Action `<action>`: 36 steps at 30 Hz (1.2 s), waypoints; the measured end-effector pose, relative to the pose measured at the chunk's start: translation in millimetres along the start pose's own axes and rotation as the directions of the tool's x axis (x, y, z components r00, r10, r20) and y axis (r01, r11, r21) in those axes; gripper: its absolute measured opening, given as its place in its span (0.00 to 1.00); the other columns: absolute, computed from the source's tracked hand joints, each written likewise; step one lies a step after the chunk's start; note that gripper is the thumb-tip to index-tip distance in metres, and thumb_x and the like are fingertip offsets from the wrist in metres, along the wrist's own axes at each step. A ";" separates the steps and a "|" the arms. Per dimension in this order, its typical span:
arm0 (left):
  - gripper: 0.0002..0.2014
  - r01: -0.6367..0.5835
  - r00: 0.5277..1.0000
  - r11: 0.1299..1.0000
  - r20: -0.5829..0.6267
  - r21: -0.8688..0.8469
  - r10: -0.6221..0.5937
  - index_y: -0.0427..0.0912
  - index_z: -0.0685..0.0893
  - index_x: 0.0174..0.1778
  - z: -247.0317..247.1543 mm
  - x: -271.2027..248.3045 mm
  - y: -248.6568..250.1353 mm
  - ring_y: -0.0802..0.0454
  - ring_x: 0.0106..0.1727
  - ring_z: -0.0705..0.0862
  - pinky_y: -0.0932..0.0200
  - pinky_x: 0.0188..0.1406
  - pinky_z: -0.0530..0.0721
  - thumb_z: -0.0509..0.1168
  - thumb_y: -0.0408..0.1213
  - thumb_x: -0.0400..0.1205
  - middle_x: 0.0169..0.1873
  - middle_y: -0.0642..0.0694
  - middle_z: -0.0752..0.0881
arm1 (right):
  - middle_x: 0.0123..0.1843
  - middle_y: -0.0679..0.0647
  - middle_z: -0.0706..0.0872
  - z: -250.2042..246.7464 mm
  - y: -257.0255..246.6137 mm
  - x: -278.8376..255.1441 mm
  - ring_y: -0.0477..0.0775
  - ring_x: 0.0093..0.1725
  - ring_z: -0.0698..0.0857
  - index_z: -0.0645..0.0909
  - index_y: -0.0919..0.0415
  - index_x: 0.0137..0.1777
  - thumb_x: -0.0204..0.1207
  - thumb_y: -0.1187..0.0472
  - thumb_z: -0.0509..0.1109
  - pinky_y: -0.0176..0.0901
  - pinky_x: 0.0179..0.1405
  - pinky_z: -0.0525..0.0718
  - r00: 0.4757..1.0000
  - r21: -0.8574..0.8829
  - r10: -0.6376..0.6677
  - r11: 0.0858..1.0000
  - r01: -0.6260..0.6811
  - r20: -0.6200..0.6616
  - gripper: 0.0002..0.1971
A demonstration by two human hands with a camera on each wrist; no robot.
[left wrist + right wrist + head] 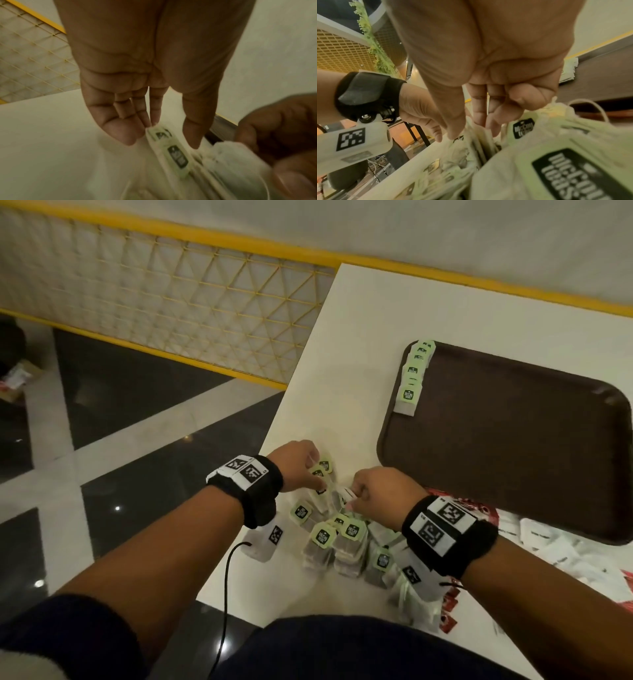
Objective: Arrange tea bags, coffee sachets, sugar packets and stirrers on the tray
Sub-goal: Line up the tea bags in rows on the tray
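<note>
A few tea bags (322,474) are pinched by the left hand (297,463) and right hand (378,491) over the worktop (329,412) pile, probably squared up to join the row on the tray (513,440).

White table (329,364): brown tray (513,446), tea bag pile (342,535), sachets (561,556).

Green tea bag tag (571,174) bears black label, white lettering partly legible, roughly "McC...", second line unclear; smaller tag (523,127) same label; wristband markers (442,522) patterns only, no text
</note>
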State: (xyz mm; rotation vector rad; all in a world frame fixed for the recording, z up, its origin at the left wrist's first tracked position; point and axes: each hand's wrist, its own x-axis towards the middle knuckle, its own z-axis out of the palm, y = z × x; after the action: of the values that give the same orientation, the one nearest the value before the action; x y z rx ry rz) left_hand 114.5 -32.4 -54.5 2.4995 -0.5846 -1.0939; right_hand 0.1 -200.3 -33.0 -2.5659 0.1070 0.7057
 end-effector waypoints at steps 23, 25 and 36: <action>0.02 -0.242 0.970 0.821 -0.106 -0.517 0.219 0.48 0.78 0.47 -32.4 13.0 56.3 0.41 0.52 0.86 0.43 0.54 0.88 0.63 0.41 0.84 0.50 0.37 0.84 | 0.34 0.51 0.85 -52.0 41.9 -7.6 0.43 0.32 0.82 0.83 0.69 0.51 0.80 0.64 0.70 0.33 0.30 0.79 0.971 0.823 0.171 0.567 0.041 -0.166 0.07; 0.02 -0.223 0.972 0.758 -0.077 -0.613 0.224 0.45 0.76 0.48 -30.1 17.3 70.6 0.42 0.52 0.85 0.45 0.52 0.90 0.60 0.35 0.87 0.49 0.39 0.81 | 0.36 0.51 0.86 -56.0 44.5 -5.6 0.45 0.34 0.83 0.84 0.68 0.51 0.81 0.63 0.70 0.35 0.32 0.79 0.964 0.843 0.187 0.535 0.062 -0.190 0.07; 0.14 -0.251 0.959 0.609 -0.107 -0.752 0.264 0.40 0.75 0.58 -17.5 31.0 98.8 0.53 0.44 0.87 0.57 0.42 0.89 0.70 0.28 0.80 0.48 0.43 0.83 | 0.44 0.67 0.90 -62.5 57.0 5.8 0.49 0.33 0.88 0.83 0.71 0.56 0.80 0.67 0.71 0.38 0.35 0.86 0.907 0.870 0.335 0.490 0.063 -0.254 0.08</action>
State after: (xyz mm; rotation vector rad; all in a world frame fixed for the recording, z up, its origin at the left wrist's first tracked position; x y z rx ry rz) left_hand 124.1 -129.6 -16.0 1.6029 -0.3544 -0.9678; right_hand 23.0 -279.4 -12.7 -1.6354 0.6495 0.0663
